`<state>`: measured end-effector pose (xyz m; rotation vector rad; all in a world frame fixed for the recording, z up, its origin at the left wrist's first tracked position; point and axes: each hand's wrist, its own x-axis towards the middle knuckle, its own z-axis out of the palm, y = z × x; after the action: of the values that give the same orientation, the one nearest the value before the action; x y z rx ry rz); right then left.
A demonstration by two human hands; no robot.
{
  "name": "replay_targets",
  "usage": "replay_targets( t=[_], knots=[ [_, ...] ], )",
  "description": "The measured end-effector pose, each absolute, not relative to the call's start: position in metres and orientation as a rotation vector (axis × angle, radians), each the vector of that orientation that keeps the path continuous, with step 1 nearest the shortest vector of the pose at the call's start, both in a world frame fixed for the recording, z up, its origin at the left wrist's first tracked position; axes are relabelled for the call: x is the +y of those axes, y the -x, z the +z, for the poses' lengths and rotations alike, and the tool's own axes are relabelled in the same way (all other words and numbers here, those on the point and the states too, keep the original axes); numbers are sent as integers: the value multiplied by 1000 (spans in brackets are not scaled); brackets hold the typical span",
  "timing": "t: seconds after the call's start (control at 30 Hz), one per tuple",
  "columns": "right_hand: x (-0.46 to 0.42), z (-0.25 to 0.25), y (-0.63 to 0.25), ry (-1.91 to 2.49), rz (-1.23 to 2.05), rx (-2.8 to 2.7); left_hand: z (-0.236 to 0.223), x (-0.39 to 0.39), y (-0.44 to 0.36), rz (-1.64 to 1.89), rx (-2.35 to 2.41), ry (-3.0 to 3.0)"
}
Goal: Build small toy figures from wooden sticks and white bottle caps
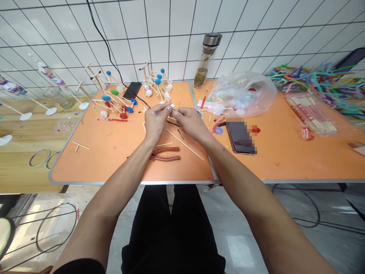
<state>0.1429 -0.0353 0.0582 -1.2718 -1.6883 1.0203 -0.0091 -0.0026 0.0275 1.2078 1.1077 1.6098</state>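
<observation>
My left hand (pixel 156 122) and my right hand (pixel 190 121) meet above the orange table (pixel 108 152), fingertips pinched together on a small white piece (pixel 172 107) that I cannot make out clearly. A thin black stick (pixel 173 123) pokes out beneath the hands. Loose wooden sticks (pixel 184 144) lie on the table just below my right hand. Red-handled pliers (pixel 166 153) rest near my left wrist. Beyond the hands stand stick models with coloured bottle caps (pixel 112 99) and a second such model (pixel 156 85).
A phone (pixel 241 137) lies right of my hands, another dark phone (pixel 132 90) with a cable at the back. A clear plastic bag (pixel 242 93) of caps, a glass bottle (pixel 205 61), coloured straws (pixel 319 82) and packed sticks (pixel 312 112) fill the right side.
</observation>
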Motion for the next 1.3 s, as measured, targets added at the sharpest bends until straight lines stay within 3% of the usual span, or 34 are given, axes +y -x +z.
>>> replay_targets(
  t=[0.1, 0.2, 0.3, 0.47, 0.57, 0.67, 0.83, 0.93, 1.03, 1.2, 1.3],
  knots=[
    [-45, 49, -131, 1549, 289, -2000, 26, -3, 10, 1656, 1145, -1282],
    [-47, 47, -127, 1620, 174, -2050, 25, -4, 10, 1672, 1148, -1293],
    [-42, 53, -133, 1398, 591, -1851, 27, -3, 10, 1661, 1089, -1283],
    [-33, 72, -152, 949, 1773, -1285, 33, -3, 11, 1633, 961, -1161],
    [-31, 78, -156, 860, 1958, -1215, 34, -4, 11, 1651, 880, -1155],
    [-32, 69, -150, 1029, 1618, -1413, 32, -3, 12, 1685, 932, -1227],
    [-43, 44, -130, 1532, 277, -2018, 25, -2, 14, 1656, 1129, -1372],
    [-47, 42, -125, 1638, 53, -2106, 24, -2, 14, 1668, 1166, -1401],
    [-42, 49, -131, 1487, 398, -1948, 25, -3, 13, 1676, 1125, -1347],
    [-28, 58, -147, 1001, 1540, -1447, 33, -6, 7, 1647, 1001, -1167],
    [-24, 52, -144, 978, 1556, -1380, 35, -7, 6, 1617, 986, -1167]
  ],
)
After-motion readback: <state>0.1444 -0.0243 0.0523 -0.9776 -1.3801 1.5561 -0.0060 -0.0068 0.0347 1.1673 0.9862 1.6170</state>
